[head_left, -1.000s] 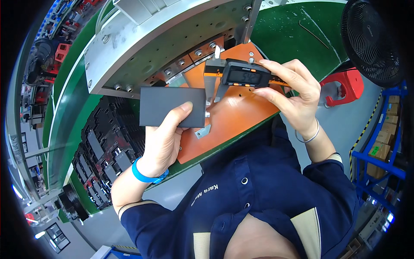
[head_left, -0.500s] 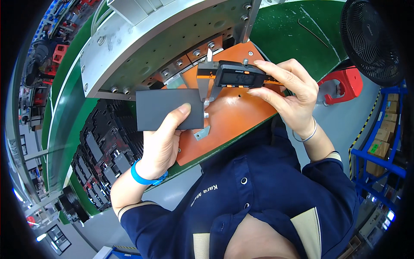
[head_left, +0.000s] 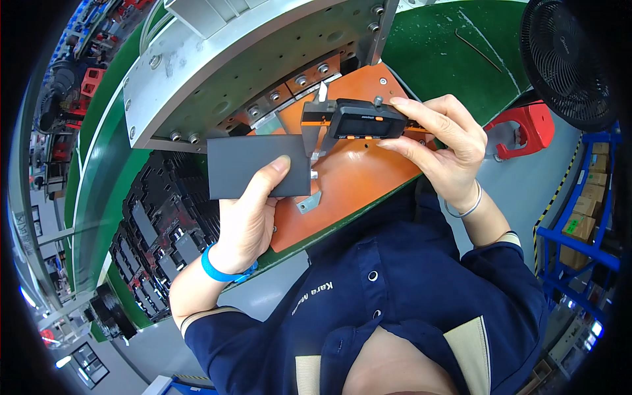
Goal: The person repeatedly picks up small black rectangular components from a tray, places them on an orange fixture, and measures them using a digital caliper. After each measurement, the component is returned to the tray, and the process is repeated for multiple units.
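Observation:
My left hand (head_left: 253,207) grips a flat dark grey rectangular plate (head_left: 243,164), thumb on top and the other fingers hidden beneath. Between the thumb and fingers of my right hand (head_left: 447,141) is a black digital caliper (head_left: 367,120), its display facing up at a tilt. The caliper's jaws (head_left: 315,138) reach down at the plate's right edge; whether they touch it I cannot tell. Under both hands lies an orange board (head_left: 368,178) with small metal pieces on it, among them a bracket (head_left: 308,203) just below the plate's corner.
A large metal press frame (head_left: 263,72) with bolts stands beyond my hands. Stacked black parts (head_left: 158,230) lie on the left. On the green table (head_left: 428,46) rests a bent hex key (head_left: 477,49). A black fan (head_left: 559,59) and a red stool (head_left: 526,131) are at right.
My right hand has tilted the caliper, so its display is seen more edge-on and its body sits slightly lower. The plate and my left hand have hardly moved.

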`<move>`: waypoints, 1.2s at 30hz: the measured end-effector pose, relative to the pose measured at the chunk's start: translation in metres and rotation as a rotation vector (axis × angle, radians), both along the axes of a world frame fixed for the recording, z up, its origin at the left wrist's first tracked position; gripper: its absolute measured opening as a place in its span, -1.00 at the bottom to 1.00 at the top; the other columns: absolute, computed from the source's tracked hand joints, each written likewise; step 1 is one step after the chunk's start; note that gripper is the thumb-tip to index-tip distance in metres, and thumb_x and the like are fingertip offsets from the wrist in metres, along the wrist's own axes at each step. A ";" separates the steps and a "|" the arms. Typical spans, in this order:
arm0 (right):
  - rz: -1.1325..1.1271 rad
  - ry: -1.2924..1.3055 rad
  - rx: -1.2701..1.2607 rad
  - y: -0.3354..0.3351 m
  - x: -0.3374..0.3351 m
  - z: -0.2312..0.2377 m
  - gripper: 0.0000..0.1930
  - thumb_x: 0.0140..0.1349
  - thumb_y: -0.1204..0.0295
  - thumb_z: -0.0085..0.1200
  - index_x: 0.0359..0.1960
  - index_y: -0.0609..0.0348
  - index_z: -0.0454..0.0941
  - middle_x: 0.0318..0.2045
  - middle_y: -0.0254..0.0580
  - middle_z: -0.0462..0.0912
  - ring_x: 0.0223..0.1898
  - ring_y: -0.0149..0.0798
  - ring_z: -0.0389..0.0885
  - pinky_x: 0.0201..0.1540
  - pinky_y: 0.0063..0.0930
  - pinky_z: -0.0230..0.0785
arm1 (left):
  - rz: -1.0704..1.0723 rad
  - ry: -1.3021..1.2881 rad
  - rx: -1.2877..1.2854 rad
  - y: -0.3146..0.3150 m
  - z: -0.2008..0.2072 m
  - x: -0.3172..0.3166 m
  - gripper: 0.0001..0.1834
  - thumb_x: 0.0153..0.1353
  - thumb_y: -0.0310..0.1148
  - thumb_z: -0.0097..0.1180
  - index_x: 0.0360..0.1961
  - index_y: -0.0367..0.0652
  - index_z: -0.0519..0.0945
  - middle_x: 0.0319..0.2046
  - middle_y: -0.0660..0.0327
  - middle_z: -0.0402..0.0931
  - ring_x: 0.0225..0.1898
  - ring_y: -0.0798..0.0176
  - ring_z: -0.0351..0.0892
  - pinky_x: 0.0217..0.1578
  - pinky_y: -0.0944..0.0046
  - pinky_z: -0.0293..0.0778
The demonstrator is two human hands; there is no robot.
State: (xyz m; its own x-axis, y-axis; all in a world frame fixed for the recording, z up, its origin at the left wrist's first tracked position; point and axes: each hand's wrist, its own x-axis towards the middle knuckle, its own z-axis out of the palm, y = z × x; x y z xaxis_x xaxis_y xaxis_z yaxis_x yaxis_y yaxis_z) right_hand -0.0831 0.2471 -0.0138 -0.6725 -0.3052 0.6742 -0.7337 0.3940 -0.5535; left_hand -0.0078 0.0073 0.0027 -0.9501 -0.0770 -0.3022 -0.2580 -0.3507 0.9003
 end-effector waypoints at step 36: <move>0.030 0.054 -0.014 0.001 0.005 0.000 -0.50 -0.21 0.44 0.47 -0.10 0.12 0.70 -0.48 -0.28 0.59 -0.55 -0.47 0.54 -0.56 -0.65 0.40 | -0.026 0.024 0.013 0.001 0.001 -0.002 -0.71 0.27 -0.34 0.13 -0.07 -0.30 0.49 -0.22 0.10 0.60 -0.24 0.26 0.67 -0.22 0.28 0.62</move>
